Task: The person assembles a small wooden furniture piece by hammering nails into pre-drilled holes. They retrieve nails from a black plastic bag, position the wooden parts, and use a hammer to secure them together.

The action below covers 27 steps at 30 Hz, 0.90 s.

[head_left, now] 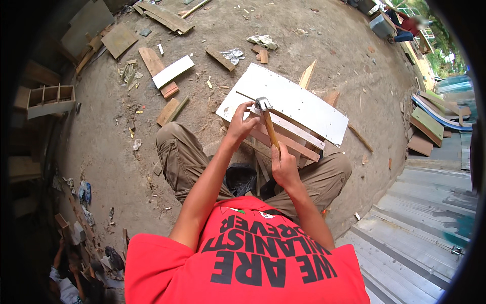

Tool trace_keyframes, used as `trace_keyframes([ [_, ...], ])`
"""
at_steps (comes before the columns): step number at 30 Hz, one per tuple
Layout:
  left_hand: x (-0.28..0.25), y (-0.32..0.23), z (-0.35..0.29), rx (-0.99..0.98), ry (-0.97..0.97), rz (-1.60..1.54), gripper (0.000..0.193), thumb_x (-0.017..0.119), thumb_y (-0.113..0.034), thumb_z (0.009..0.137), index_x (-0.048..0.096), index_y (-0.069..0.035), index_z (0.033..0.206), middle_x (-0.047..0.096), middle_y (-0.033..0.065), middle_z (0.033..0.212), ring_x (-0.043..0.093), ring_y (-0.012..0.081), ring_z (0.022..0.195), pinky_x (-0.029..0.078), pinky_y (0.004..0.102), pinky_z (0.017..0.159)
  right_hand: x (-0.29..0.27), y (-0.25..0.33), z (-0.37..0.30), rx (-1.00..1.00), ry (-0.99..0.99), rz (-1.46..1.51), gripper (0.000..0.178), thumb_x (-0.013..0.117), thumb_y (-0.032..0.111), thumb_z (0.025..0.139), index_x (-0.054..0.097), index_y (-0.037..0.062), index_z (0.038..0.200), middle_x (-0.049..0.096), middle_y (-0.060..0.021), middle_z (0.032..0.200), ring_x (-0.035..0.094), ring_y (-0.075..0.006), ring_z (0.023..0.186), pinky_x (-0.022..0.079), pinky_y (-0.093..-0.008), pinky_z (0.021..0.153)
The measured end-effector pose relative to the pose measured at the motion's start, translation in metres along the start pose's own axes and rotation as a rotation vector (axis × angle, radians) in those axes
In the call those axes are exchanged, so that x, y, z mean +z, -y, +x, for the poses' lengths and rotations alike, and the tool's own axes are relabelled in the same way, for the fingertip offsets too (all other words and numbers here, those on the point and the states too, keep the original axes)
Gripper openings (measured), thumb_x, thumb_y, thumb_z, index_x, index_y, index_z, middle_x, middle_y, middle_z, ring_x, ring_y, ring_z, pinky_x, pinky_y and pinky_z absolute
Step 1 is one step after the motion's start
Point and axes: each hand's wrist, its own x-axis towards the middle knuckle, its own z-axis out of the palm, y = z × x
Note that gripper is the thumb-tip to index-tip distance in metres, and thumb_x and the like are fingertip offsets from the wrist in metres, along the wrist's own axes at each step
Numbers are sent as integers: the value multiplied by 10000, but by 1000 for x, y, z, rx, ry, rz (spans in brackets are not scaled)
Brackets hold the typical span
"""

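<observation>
Here the right hand (284, 169) has its grip closed around the lower end of a wooden-handled hammer with a grey metal head (267, 121), the handle running up and away from the grip to the head, which sits just above the near edge of a flat white rectangular board (298, 104). Just left of the hammer head, the left hand (240, 124) rests on that edge with its fingers pinched together; what they pinch is too small to tell. The board lies beyond both hands, on reddish-brown wooden slats (283, 139) that run under it toward the right grip. Farther out to the left of the grips, a smaller white plank (173, 71) and loose brown wood offcuts (167, 111) lie on the sandy ground (116, 152). Right of the grips run grey corrugated metal sheets (420, 228).
</observation>
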Motion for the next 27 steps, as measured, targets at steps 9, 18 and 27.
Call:
trace_keyframes([
  [9, -3, -8, 2, 2, 69, 255, 910, 900, -321, 697, 417, -111, 1439, 480, 208, 1408, 463, 329, 1320, 436, 434, 1059, -5, 4, -8, 40, 4, 66, 390, 450, 302, 1061, 524, -19, 1269, 622, -263, 709, 651, -470, 707, 475, -491, 610],
  [18, -6, 4, 4, 65, 58, 256, 802, 826, -352, 787, 426, -123, 1443, 490, 173, 1428, 476, 316, 1319, 430, 448, 1065, 1, 7, -12, 20, -4, 88, 355, 461, 280, 1059, 518, -17, 1245, 622, -280, 713, 646, -501, 751, 476, -500, 602],
  [27, -5, -3, 2, 46, 66, 207, 696, 722, -323, 897, 393, -105, 1469, 456, 198, 1460, 457, 345, 1337, 418, 455, 1067, -17, 37, -1, -7, 1, 110, 349, 460, 273, 1059, 517, -26, 1232, 593, -242, 661, 631, -461, 638, 451, -475, 548],
])
